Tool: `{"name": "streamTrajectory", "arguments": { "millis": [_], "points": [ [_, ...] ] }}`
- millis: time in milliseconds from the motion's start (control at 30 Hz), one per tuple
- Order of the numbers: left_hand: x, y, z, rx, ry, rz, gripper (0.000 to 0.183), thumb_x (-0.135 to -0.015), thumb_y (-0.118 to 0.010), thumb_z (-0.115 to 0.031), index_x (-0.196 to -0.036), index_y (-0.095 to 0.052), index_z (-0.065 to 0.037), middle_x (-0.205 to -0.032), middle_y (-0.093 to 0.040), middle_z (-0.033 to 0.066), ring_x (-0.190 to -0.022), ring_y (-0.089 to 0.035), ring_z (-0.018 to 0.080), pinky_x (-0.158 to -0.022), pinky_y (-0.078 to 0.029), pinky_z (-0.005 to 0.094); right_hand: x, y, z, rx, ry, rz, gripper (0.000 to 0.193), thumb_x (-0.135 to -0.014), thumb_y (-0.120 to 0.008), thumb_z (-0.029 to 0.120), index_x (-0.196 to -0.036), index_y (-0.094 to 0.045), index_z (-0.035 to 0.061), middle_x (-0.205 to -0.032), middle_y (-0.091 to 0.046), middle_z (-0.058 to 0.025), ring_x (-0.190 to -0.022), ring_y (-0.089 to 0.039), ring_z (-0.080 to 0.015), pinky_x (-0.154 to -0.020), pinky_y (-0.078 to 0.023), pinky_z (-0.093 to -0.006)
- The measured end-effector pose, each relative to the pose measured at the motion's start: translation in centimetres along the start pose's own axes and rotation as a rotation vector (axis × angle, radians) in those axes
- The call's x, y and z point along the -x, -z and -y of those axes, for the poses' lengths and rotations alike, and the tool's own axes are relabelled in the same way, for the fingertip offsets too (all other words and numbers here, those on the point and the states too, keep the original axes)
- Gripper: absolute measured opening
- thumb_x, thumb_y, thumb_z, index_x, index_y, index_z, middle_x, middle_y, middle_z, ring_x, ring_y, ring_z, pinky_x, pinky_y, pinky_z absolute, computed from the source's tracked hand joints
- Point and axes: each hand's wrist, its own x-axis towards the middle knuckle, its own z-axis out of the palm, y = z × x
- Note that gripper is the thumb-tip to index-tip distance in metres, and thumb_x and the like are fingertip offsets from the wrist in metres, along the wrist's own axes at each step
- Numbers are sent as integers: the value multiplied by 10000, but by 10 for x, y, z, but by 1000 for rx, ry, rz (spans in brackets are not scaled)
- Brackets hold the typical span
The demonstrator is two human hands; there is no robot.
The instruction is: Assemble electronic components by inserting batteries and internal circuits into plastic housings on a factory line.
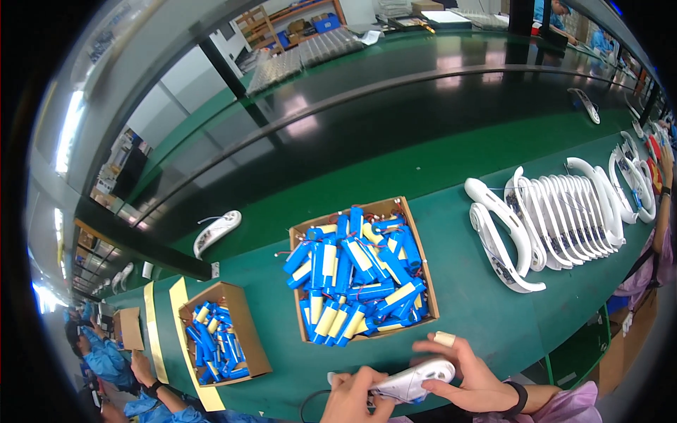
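A white curved plastic housing (422, 377) with a rounded end is held between my two hands at the near edge of the green table. My left hand (352, 400) pinches its left part, with the fingers bent over it. My right hand (474, 384) grips the rounded end, thumb on top, and a pale wrap covers one raised finger. Something blue peeks out beneath the housing; its kind is hidden. Just beyond my hands stands a cardboard box (433, 296) heaped with blue battery packs (358, 257) bearing yellow strips and thin wires.
At left, a smaller cardboard box (252, 345) holds more blue packs beside yellow strips (185, 317). White housings (564, 211) with circuit boards stand in a row at right. Beyond runs a dark conveyor belt (395, 106) carrying a housing (218, 231). Other people work on both sides.
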Motion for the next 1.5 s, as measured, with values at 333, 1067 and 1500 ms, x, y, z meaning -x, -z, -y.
{"name": "streamTrajectory", "arguments": {
  "millis": [333, 1067, 1500],
  "points": [
    [28, 7, 15, -139, -172, -48, 238, -805, -629, -148, -987, -596, 0, -862, -624, 239, -829, -588, 462, -798, -445, 518, 1, -7, 38, 156, 131, 301, 356, -889, -742, 96, -1229, -683, 9, -1102, -713, -170, -956, -720, -292, -815, -551, -353],
    [-220, 242, 172, -684, 429, -584, 925, -775, -755, -169, -1571, -294, -72, -1663, -228, 197, -1554, -158, 426, -1194, -246, 632, -123, 61, 96, -653, 16, -13, 293, -1032, -607, 196, -1252, -575, 4, -1231, -654, -132, -1165, -656, -253, -978, -584, -459],
    [-161, 214, 83, -807, -246, -815, 602, -587, -915, -35, -1129, -651, -21, -1126, -635, 146, -1141, -553, 368, -991, -485, 469, -293, 32, 42, -298, 223, -332, 228, -967, -652, 108, -1174, -676, 16, -1104, -720, -69, -988, -693, -175, -812, -541, -327]
  ]
}}
